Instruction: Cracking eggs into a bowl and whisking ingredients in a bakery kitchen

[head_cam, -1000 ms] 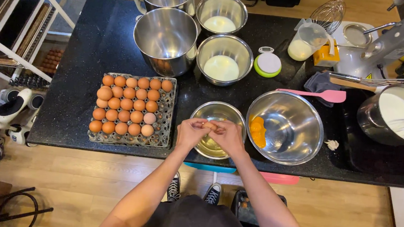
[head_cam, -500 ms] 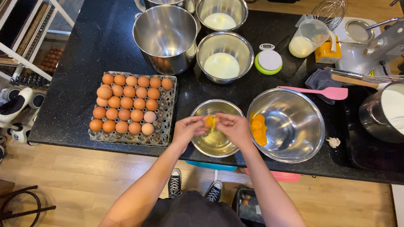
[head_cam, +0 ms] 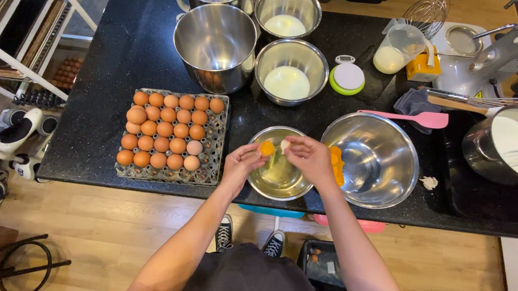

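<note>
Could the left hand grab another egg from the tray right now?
Probably not yet. The egg tray sits close beside the left hand with nothing between them, but that hand holds a shell half with the yolk over the small bowl, so it is busy.

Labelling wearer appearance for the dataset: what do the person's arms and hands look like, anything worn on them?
Both forearms are bare right up to the bottom of the frame: no sleeves in view. The left hand and right hand are bare too, with no gloves, and no rings, watch or bands that I can see. No markings are visible at this size.
</note>
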